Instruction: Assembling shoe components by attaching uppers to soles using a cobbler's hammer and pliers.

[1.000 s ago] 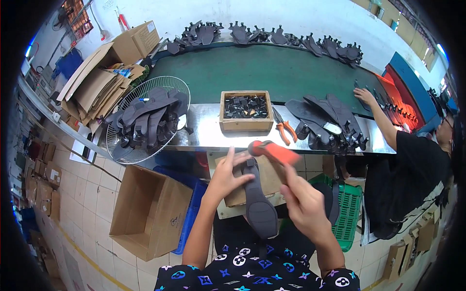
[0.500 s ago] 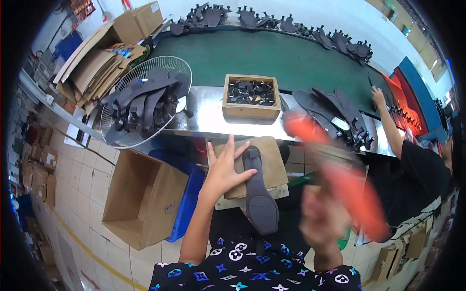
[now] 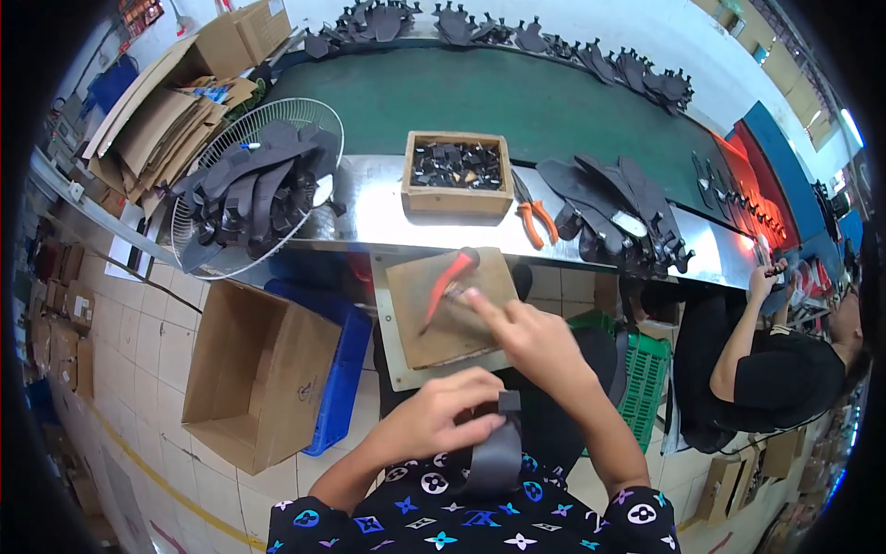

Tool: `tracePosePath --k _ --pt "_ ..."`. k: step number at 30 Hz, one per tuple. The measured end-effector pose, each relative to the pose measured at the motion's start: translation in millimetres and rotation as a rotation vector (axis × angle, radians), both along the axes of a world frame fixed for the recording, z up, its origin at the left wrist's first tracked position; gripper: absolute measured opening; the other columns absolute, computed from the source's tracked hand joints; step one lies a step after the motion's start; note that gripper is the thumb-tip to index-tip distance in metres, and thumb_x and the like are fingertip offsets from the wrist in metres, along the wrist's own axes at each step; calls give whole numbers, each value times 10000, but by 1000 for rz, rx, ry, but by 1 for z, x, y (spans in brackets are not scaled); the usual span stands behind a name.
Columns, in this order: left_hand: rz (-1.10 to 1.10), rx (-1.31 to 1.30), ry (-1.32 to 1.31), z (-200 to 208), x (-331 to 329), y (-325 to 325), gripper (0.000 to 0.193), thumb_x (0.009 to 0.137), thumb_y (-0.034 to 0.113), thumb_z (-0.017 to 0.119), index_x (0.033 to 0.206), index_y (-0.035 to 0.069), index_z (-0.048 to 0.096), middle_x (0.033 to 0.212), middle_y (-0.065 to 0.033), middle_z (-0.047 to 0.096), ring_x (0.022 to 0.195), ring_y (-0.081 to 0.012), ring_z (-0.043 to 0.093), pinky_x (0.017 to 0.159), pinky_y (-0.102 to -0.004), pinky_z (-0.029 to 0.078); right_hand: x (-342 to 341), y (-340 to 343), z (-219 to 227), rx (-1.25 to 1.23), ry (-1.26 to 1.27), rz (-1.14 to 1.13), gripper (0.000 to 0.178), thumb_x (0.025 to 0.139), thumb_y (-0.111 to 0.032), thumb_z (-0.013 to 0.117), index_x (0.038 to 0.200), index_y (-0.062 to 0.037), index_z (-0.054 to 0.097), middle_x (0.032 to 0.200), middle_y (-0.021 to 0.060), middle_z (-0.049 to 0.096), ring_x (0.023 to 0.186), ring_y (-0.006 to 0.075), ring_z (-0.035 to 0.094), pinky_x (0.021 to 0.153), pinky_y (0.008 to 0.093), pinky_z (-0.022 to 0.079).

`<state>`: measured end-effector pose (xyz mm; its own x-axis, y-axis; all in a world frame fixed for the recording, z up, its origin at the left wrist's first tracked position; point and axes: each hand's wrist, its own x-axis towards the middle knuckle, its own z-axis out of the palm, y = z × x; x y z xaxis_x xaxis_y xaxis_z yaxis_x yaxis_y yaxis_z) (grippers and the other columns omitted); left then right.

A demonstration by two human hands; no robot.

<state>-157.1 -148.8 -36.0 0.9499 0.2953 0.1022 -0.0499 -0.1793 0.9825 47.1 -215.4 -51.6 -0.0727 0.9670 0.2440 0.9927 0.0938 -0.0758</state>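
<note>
My left hand [image 3: 443,417] is closed on a black sole-shaped piece [image 3: 498,454], holding it close over my lap. My right hand [image 3: 526,337] reaches forward with its fingers stretched out, the fingertips at the lower end of an orange-handled tool [image 3: 449,277]. The tool lies slanted and slightly blurred on a small wooden board [image 3: 434,337] fixed below the metal bench edge [image 3: 369,217]. Whether the fingers still pinch the tool is hard to tell, but they look spread.
On the bench stand a wooden box of small black parts [image 3: 454,168], orange pliers [image 3: 533,220], a wire fan guard heaped with black soles [image 3: 258,180] and another sole pile [image 3: 614,203]. Below are a cardboard box [image 3: 249,369], blue crate [image 3: 340,365] and green basket [image 3: 643,379]. A co-worker [image 3: 784,369] sits at right.
My right hand swung the orange-handled tool down and now it rests on the board. My left hand left the board and drew the black piece back toward my lap.
</note>
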Motion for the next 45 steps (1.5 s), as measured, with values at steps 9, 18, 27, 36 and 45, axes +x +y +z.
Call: tracePosePath --k 9,18,27,36,45 --pt "-354 -531 77 18 -11 -23 293 1026 206 530 1041 -40 689 828 -89 668 847 -127 639 754 -300 466 16 -56 54 -255 1038 642 368 892 -200 716 1107 96 673 1064 195 707 943 347 695 810 409 549" --pt "-762 -642 -61 9 3 -38 312 1014 234 556 906 -41 656 669 -99 576 616 -141 518 601 -314 409 -3 -76 75 -280 1047 862 221 837 -119 745 889 59 625 748 114 543 596 270 542 495 338 436" --pt "-295 -273 10 30 -13 2 246 975 193 594 1006 -30 694 883 -133 699 764 -180 661 698 -299 492 27 -65 87 -275 645 557 535 813 -339 788 1214 -4 675 1055 141 702 866 298 694 735 375 575" --pt "1499 575 -98 27 -100 193 536 1043 378 522 1368 -47 545 1382 -170 583 1283 -246 527 1108 -333 341 244 -45 0 348 90 -739 463 866 -294 741 1218 -14 633 1085 214 606 1014 413 614 896 449 510" --pt "1457 907 7 36 -47 112 547 1016 169 526 1506 -10 364 1546 -194 407 1473 -309 317 1213 -414 188 238 -33 61 499 -293 -565 405 709 -35 702 1102 1 611 1138 149 550 986 336 532 884 393 474"
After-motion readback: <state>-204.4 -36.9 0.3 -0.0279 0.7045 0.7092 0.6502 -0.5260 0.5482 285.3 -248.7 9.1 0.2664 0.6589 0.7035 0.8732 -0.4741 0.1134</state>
